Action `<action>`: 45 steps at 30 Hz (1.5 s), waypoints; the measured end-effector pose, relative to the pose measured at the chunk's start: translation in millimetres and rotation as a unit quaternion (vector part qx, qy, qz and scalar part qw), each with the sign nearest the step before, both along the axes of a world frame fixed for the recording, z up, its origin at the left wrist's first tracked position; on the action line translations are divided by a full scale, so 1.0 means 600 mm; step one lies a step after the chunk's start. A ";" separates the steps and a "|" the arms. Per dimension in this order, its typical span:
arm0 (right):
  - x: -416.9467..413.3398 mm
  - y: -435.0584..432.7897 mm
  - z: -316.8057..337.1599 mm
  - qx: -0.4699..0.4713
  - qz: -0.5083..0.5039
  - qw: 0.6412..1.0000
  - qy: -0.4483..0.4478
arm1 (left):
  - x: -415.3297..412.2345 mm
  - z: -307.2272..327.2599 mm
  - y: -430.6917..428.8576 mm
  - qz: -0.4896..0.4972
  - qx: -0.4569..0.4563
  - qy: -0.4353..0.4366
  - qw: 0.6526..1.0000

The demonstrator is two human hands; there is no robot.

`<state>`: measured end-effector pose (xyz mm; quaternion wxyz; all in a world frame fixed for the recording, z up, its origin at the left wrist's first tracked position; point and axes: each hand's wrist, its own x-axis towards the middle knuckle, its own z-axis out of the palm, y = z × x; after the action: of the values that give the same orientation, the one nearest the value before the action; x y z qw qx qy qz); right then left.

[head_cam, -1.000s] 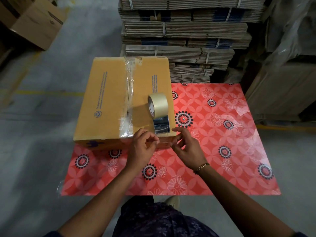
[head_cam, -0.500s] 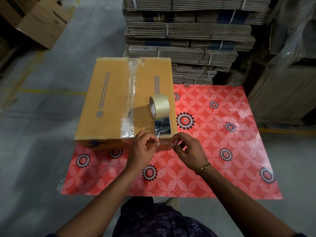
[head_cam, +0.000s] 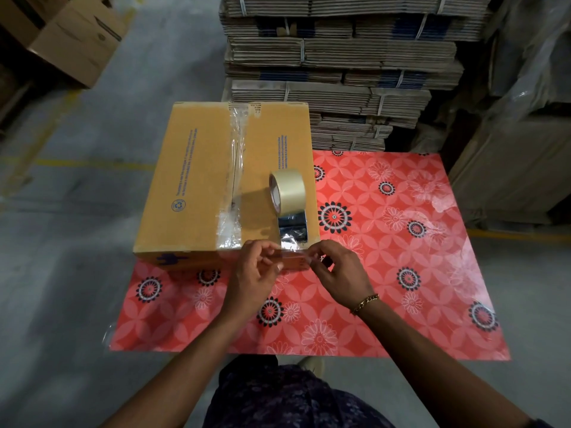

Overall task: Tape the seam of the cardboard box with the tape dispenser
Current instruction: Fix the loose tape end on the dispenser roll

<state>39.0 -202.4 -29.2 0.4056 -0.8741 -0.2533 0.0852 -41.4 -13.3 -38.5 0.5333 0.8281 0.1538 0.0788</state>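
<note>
A closed cardboard box (head_cam: 191, 180) stands on the left part of a red flowered mat (head_cam: 401, 273). Clear tape (head_cam: 234, 168) runs along its middle seam, crinkled near the front edge. The tape dispenser (head_cam: 289, 205), a cream roll on a shiny metal holder, rests on the box's right flap near the front. A short clear tape strip (head_cam: 293, 251) stretches from the dispenser, over the box's front edge. My left hand (head_cam: 255, 273) pinches its left end and my right hand (head_cam: 340, 270) pinches its right end.
Tied bundles of flattened cardboard (head_cam: 340, 72) are stacked high behind the box and mat. More boxes (head_cam: 77, 35) sit at the far left, plastic-wrapped goods (head_cam: 525, 118) at the right. Grey concrete floor with a yellow line (head_cam: 92, 163) surrounds the mat.
Both hands have come closer to the box's front edge and spread slightly apart, drawing the clear strip taut between them. The dispenser and box have stayed in place.
</note>
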 end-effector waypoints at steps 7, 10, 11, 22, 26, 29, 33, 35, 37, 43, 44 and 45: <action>0.003 -0.002 0.002 -0.007 0.001 1.000 0.024 | 0.009 -0.002 -0.013 -0.007 0.007 -0.029 1.000; 0.010 -0.002 0.003 -0.001 0.005 0.998 0.055 | 0.013 -0.002 -0.013 -0.009 -0.003 -0.021 1.000; 0.013 -0.001 0.005 -0.001 0.006 0.998 0.067 | 0.015 -0.003 -0.011 -0.009 -0.014 -0.014 1.000; 0.055 0.016 0.023 -0.012 -0.010 0.973 0.231 | 0.043 0.025 -0.014 0.093 -0.338 0.169 0.921; 0.054 0.016 0.020 0.013 -0.029 0.963 0.267 | 0.047 0.027 -0.026 0.138 -0.361 0.170 0.906; 0.035 0.013 0.015 0.084 -0.116 0.944 0.297 | 0.051 0.032 -0.032 0.147 -0.373 0.160 0.902; 0.002 0.018 0.010 0.128 -0.162 0.899 0.385 | 0.052 0.028 -0.030 0.141 -0.375 0.166 0.901; -0.004 0.029 0.012 0.130 -0.140 0.892 0.410 | 0.050 0.027 -0.028 0.135 -0.371 0.170 0.903; -0.002 0.042 0.014 0.133 -0.123 0.899 0.399 | 0.049 0.028 -0.028 0.126 -0.372 0.174 0.903; 0.002 0.052 0.012 0.169 -0.122 0.908 0.363 | 0.043 0.029 -0.035 0.115 -0.378 0.182 0.901; 0.002 0.051 0.012 0.169 -0.123 0.909 0.361 | 0.041 0.027 -0.038 0.115 -0.368 0.185 0.904; 0.002 0.052 0.013 0.168 -0.122 0.909 0.361 | 0.040 0.025 -0.042 0.113 -0.354 0.188 0.909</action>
<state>40.0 -171.4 -21.6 0.6178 -0.7266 0.0086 0.3006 -17.6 -38.4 -23.5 0.7401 0.5617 0.3614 -0.0783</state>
